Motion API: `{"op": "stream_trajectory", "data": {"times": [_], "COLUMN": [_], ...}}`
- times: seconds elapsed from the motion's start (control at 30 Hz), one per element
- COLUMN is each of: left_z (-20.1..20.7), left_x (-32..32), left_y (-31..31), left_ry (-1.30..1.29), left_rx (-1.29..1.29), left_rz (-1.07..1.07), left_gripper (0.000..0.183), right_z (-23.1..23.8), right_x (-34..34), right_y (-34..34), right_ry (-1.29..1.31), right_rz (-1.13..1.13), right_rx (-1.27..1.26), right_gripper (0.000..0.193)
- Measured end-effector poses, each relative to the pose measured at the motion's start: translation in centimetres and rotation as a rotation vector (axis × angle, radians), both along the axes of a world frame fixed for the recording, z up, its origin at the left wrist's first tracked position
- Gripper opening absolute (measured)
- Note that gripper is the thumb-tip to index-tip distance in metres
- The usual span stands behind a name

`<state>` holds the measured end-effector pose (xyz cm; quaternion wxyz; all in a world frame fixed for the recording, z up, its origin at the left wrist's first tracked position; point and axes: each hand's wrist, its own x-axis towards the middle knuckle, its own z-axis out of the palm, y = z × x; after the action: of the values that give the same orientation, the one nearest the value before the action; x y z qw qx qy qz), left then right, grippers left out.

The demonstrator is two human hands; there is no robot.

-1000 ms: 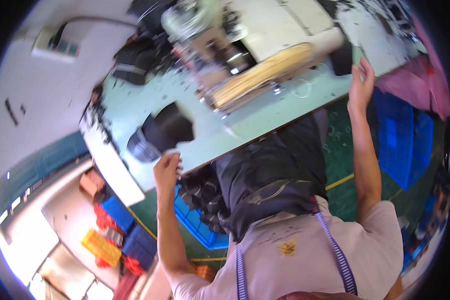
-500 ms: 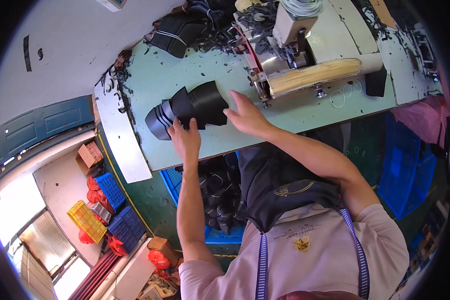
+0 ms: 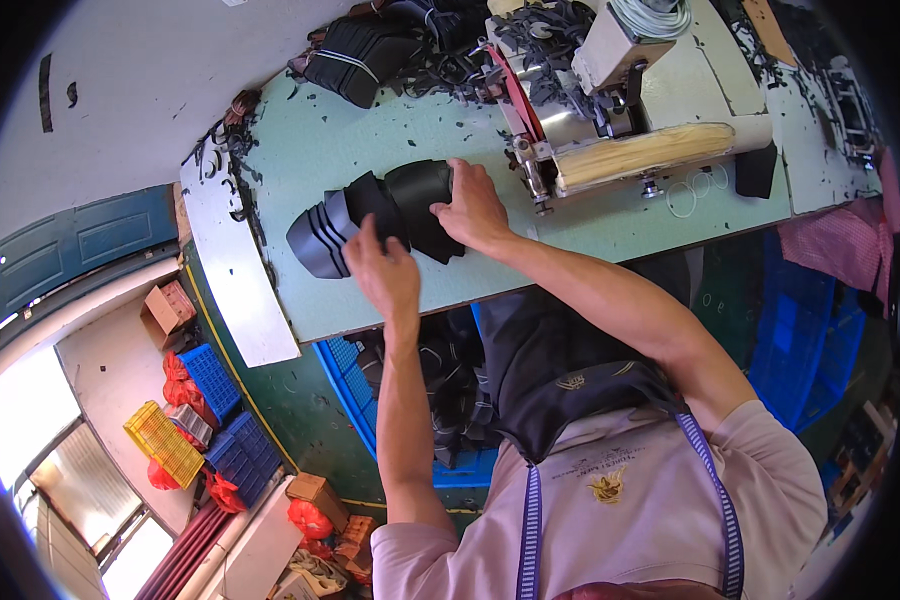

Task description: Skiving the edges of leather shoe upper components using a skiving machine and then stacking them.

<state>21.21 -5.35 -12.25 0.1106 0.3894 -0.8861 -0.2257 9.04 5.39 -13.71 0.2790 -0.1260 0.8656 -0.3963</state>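
Note:
A row of overlapping black curved sheet pieces [image 3: 420, 195] lies on the pale green tabletop, fanned out from right to left. The left end of the row, with several layered edges [image 3: 320, 240], looks greyer in the light. My right hand [image 3: 475, 208] grips the right end of the row, thumb on top and fingers at the far edge. Over the middle of the row is my left hand [image 3: 385, 275], its fingers stretched out and apart, with the fingertips at the near side of the pieces. Whether they press on them is hard to see.
A machine with a wooden-faced guard [image 3: 645, 157] stands on the table [image 3: 330, 130] to the right. Bundled black pieces [image 3: 345, 65] and dark scraps lie at the back. Below the table's front edge, a blue crate [image 3: 460, 472] holds black pieces.
My right hand has moved left and closed on the right end of the black pieces. My left hand has shifted slightly right and nearer. The head view has shifted a little.

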Motion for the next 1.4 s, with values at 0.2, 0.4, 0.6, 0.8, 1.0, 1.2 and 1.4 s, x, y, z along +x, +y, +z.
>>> {"op": "stream_trajectory", "data": {"times": [0.2, 0.4, 0.6, 0.8, 1.0, 1.2, 1.4], "left_z": [-2.2, -2.1, -1.0, -1.0, 2.4, 0.0, -0.2], "left_x": [4.1, 4.5, 2.3, 1.7, 1.1, -0.3, -2.7], "left_y": [-9.3, -12.9, -8.5, -5.4, -3.2, -0.7, 2.4], "left_ry": [-0.082, 0.048, 0.100, 0.206, 0.657, 0.073, -0.039], "left_rx": [-0.356, 0.420, 0.660, 0.713, 0.976, 0.407, 0.149], "left_rz": [0.399, 0.537, 0.430, 0.520, 0.272, 0.020, -0.005], "left_gripper": [0.066, 0.084, 0.084, 0.072, 0.046, 0.063, 0.064], "right_z": [0.0, -0.8, -1.0, -0.4, -1.7, -2.6, -1.2], "right_x": [0.9, 0.9, 1.2, 1.3, 0.7, 0.0, 0.1], "right_y": [-0.2, 0.0, 0.0, -0.2, 0.6, 0.6, 2.0], "right_ry": [0.037, 0.064, 0.111, 0.080, 0.023, -0.157, -0.428], "right_rz": [0.036, 0.044, 0.030, 0.040, 0.012, -0.062, -0.151], "right_rx": [-0.023, -0.022, -0.030, -0.040, -0.113, -0.285, -0.287], "right_gripper": [0.074, 0.075, 0.076, 0.076, 0.065, 0.054, 0.056]}}
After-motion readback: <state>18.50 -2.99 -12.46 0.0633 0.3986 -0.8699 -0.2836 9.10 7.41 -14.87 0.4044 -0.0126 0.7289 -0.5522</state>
